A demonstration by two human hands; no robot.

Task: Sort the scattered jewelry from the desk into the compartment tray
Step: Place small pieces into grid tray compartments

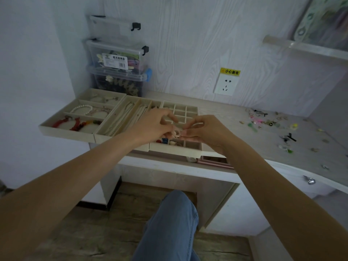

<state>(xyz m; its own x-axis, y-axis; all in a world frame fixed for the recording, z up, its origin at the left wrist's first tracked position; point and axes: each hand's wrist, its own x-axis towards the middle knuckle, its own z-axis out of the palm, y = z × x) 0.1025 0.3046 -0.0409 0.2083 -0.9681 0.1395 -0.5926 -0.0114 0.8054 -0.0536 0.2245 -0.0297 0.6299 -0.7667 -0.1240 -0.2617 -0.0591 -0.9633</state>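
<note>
Both hands meet over the near cells of a beige grid tray (pixel 190 109). The left hand (pixel 153 125) and right hand (pixel 202 129) together pinch a small pale trinket (pixel 176 134) between fingertips. Scattered jewelry (pixel 267 123) lies far right on the desk (pixel 226 113).

Against the wood-grain wall (pixel 188 44) in the left corner stands a stack of clear plastic storage boxes (pixel 117 59) — the middle one bears a white printed label (pixel 115 60), the lowest has a blue clip (pixel 149 74). To the right, a white wall socket (pixel 225 85) sits under a yellow warning sticker (pixel 230 71). A clear shelf edge (pixel 301 46) juts out at upper right. Below the desk — a blue-jeaned knee (pixel 171 219) over a wooden floor (pixel 98 232), and a metal drawer knob (pixel 310 180) at right
</note>
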